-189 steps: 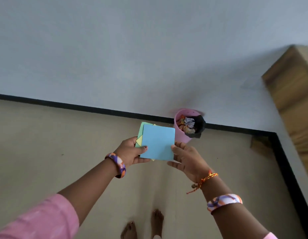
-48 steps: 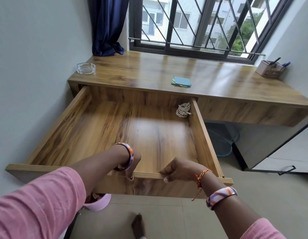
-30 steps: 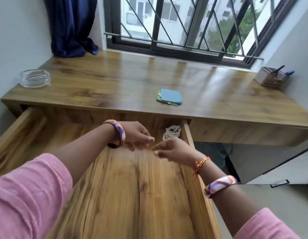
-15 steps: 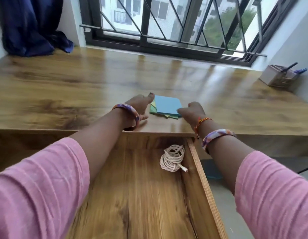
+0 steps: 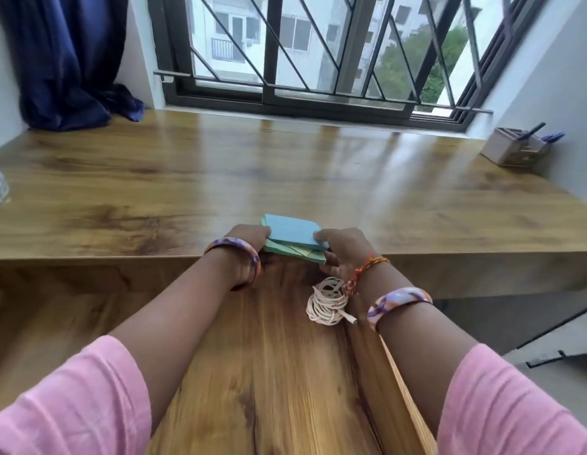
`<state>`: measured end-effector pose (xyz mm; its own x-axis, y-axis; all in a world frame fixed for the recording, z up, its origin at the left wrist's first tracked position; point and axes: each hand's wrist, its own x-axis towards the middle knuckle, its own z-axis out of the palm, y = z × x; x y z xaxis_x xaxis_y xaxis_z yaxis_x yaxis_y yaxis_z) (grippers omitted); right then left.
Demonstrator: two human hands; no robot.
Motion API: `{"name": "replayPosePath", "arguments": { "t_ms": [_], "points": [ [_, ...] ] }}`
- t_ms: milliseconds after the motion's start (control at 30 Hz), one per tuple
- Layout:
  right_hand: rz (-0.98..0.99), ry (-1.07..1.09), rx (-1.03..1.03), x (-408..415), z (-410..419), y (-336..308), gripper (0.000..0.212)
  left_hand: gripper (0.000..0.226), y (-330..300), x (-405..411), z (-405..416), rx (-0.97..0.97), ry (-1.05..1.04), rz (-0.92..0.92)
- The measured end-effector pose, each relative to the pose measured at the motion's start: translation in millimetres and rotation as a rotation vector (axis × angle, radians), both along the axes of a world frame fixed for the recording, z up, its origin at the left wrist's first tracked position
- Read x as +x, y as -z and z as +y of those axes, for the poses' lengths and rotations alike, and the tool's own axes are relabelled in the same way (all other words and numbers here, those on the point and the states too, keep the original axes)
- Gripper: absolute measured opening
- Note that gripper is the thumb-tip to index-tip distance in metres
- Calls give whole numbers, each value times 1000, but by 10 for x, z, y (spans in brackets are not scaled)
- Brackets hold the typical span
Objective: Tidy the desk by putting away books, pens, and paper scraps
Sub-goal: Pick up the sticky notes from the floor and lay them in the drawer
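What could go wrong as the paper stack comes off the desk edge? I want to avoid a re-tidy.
The paper stack is fanned, green and yellow sheets poking out below the blue; gripped only at its sides by the left hand and right hand, lower sheets may slip. It could also land on the coiled cord in the drawer and lie crooked.

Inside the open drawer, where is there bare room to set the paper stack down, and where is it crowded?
The drawer floor is bare left of the left hand and toward its near end. It is crowded at the back right corner, where the coiled cord lies under the right hand. Both hands grip the paper stack at the desk edge.
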<state>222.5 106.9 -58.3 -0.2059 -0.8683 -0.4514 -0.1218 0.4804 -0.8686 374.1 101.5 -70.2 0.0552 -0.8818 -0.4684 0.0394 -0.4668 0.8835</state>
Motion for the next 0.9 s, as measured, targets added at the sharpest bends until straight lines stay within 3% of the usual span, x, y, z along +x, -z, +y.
{"name": "replayPosePath", "arguments": {
  "t_ms": [133, 300, 500, 600, 900],
  "points": [
    [-381, 85, 127, 51, 503, 75, 7, 18, 28, 112, 460, 24, -38, 126],
    [-436, 69, 168, -7, 1209, 248, 20, 17, 148, 230, 1362, 105, -6, 188],
    [-176, -150, 255, -25, 2044, 507, 14, 18, 519, 330, 2354, 288, -59, 129],
    [-23, -237, 287, 3, 2374, 573, 11, 20, 639, 395, 2669, 277, -67, 56],
    [328, -492, 484, -39, 3043, 533, 28, 12, 839, 701, 3261, 118, 54, -498]
  ]
}}
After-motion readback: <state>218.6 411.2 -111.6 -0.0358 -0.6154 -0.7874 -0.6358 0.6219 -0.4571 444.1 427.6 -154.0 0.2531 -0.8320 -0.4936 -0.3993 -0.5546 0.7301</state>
